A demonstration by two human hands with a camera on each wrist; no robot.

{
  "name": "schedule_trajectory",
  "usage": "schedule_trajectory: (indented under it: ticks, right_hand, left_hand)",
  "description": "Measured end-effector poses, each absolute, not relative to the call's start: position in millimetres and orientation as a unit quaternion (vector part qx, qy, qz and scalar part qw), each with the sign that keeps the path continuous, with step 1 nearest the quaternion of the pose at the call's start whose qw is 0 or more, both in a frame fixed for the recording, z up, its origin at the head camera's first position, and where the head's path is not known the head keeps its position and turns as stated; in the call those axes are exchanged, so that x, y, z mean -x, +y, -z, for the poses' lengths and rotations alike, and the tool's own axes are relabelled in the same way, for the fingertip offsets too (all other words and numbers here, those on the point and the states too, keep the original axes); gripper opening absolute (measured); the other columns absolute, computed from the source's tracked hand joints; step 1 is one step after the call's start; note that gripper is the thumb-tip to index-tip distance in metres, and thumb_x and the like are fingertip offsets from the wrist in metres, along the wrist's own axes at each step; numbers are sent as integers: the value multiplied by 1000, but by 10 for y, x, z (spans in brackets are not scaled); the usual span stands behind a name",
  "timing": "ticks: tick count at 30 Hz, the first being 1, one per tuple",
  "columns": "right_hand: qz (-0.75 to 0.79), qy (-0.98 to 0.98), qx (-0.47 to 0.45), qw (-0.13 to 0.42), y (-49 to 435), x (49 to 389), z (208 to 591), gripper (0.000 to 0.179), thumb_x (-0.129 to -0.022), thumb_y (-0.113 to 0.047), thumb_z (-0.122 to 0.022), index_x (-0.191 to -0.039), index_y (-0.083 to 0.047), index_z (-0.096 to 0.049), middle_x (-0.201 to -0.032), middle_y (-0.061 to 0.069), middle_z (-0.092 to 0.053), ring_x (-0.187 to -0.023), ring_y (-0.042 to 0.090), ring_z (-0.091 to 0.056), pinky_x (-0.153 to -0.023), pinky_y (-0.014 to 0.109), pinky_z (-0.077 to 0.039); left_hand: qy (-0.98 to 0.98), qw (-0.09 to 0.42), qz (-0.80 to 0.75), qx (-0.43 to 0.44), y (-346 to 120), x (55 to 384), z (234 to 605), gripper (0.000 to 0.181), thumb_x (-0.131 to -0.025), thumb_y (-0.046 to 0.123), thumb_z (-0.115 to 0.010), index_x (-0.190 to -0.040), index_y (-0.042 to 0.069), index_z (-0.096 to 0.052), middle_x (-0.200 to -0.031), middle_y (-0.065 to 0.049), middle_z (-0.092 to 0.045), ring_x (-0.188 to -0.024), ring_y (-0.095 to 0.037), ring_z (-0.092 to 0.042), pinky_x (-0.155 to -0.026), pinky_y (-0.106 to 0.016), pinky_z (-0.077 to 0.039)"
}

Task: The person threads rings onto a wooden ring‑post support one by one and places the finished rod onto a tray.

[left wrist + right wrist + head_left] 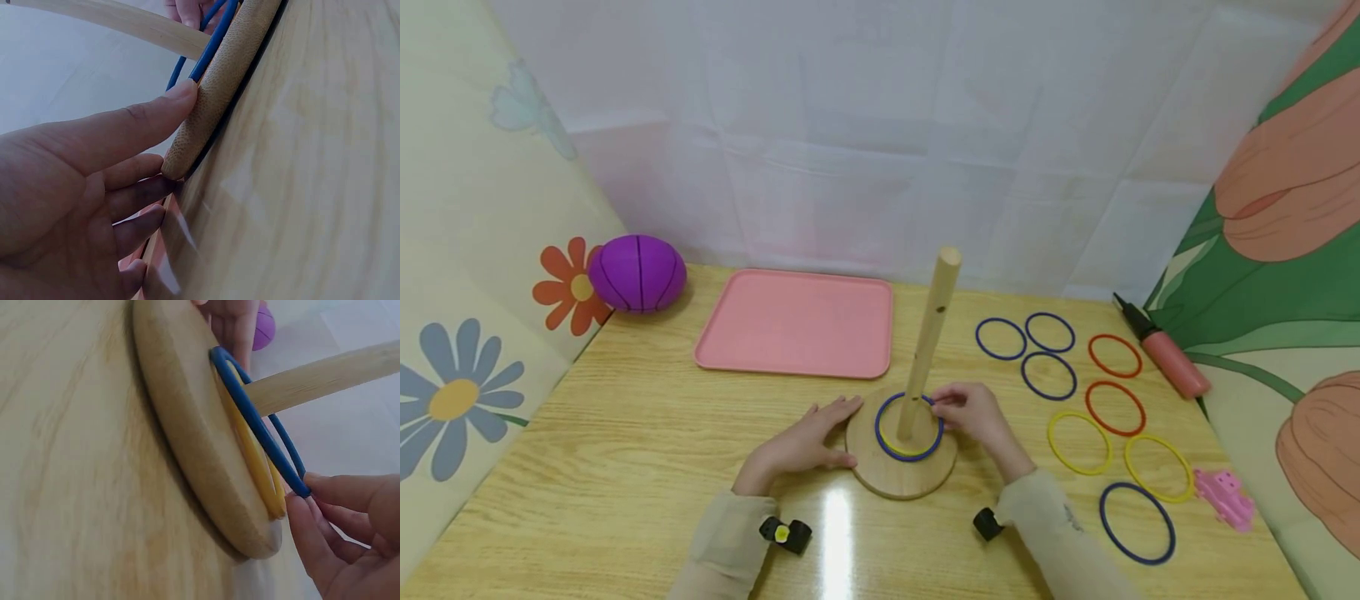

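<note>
A round wooden base (904, 483) with an upright wooden post (928, 342) stands on the table. Around the post are a yellow ring (253, 456), low on the base, and a blue ring (265, 434) over it. My right hand (973, 414) pinches the blue ring's right edge between thumb and fingertips, holding that side tilted up off the yellow ring, as the right wrist view shows. My left hand (797, 446) touches the base's left rim (212, 94) with spread, fairly straight fingers, the thumb on the edge.
Several blue, red and yellow rings (1115, 408) lie at the right. Beyond them are a red-and-black pump (1172, 358) and a small pink toy (1225, 498). A pink tray (797, 325) lies at the back, with a purple ball (638, 273) at the far left.
</note>
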State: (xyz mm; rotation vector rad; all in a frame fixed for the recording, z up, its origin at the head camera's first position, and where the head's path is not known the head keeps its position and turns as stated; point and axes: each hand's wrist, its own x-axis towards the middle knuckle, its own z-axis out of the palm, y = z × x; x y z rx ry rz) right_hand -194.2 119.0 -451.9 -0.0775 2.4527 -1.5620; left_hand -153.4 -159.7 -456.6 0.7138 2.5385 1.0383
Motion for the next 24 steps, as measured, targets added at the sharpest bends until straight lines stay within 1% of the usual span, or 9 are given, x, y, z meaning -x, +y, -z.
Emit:
schedule_trajectory:
  ticks: [4,10,18,24]
  right_hand:
    - [497,862,27,94,1146,1952,4509,13,-82,4,-71,-95,4,-71,-85,15,-73,-67,7,-63,-61,24,-60]
    - [488,869,31,74,1127,1945,4490,13,-80,4,-73,-93,4,-71,-85,16,-73,-70,12,-67,-59,24,-60]
    - [468,880,67,41,1157,1936,4491,18,-75,6,-75,-93,5,-71,-86,18,-73,-77,24,-71,-66,22,-58]
    - [458,885,74,32,1166,1944,4516,19,-74,5,-77,-93,5,-71,-85,17,-73,-77,25,-71,-66,19,-56]
  left_hand:
    - [884,155,-364,-248,-1595,1537,4563,85,-85,27,-74,-149,-5,-28,-154,-27,-29,-144,-48,-20,-118,-66,-4]
    - [886,153,-359,-251,-1592,1543,4562,85,-85,27,-74,-149,-5,-28,-154,-27,-30,-144,-48,-21,-118,-67,-5]
    - [885,154,-360,-252,-1593,1542,4565,85,-84,28,-74,-149,-5,-29,-154,-27,-30,-144,-48,-21,-118,-67,-5]
    - [885,154,-360,-251,-1596,1535,4564,85,-84,27,-74,-149,-5,-29,-154,-27,-30,-144,-48,-21,-118,-67,-5]
